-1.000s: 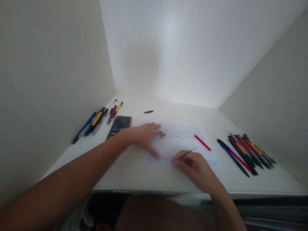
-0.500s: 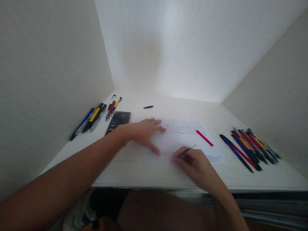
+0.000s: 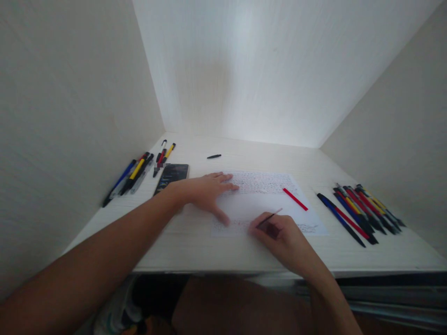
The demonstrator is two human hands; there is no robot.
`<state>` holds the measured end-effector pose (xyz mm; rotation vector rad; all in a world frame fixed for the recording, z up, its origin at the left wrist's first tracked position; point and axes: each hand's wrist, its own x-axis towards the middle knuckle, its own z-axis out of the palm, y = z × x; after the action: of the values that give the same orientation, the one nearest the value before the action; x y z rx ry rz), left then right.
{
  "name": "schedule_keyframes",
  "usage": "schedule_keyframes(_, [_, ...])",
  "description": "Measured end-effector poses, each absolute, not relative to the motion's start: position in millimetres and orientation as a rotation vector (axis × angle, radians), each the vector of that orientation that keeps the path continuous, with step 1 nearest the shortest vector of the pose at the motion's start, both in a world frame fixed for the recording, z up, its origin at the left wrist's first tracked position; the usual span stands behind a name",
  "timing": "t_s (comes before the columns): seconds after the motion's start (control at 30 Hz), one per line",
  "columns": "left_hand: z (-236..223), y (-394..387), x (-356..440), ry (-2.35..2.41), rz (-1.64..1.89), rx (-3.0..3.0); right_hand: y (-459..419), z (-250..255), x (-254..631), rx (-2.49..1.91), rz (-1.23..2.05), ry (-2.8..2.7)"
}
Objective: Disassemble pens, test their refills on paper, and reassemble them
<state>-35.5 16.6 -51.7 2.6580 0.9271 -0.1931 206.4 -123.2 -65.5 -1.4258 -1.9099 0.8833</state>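
Note:
A white sheet of paper (image 3: pixel 265 204) with handwritten lines lies on the pale desk (image 3: pixel 195 242). My left hand (image 3: pixel 206 193) rests flat on the sheet's left edge, fingers spread. My right hand (image 3: pixel 279 235) is closed in a pinch on a thin dark pen refill (image 3: pixel 269 217), its tip on the lower part of the sheet. A red pen barrel (image 3: pixel 295 199) lies on the sheet's right side, apart from both hands.
Several pens (image 3: pixel 359 211) lie in a row at the right, and several more pens (image 3: pixel 138 170) at the left by the wall. A dark phone (image 3: pixel 172 177) lies by my left wrist. A small black pen part (image 3: pixel 213 156) sits farther back. Walls close three sides.
The view has shifted slightly. Both hands stay on the sheet, with the right hand's refill tip barely moved along the lower lines.

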Motion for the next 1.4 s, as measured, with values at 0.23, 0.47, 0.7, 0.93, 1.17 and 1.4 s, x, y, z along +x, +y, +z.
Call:
schedule_keyframes(0.23, [-50, 24, -41, 0.903, -0.244, 2.64, -112, -67, 207, -1.314, 0.826, -1.567])
schedule_keyframes(0.47, [-53, 20, -37, 0.915, -0.181, 2.674, -55, -58, 180, -1.289, 0.851, -1.848])
schedule_keyframes(0.7, [-54, 25, -36, 0.885, -0.193, 2.701, -35, -76, 176, -1.355, 0.879, -1.777])
schedule_keyframes(0.93, [-53, 26, -34, 0.884, -0.231, 2.709, -40, -76, 172, -1.35, 0.802, -1.808])
schedule_keyframes(1.17, [-49, 23, -33, 0.899, -0.23, 2.701, -42, -78, 170, -1.35, 0.723, -1.853])
schedule_keyframes(1.4, [-57, 28, -35, 0.908, -0.223, 2.706, -39, -82, 172, -1.36, 0.67, -1.876])
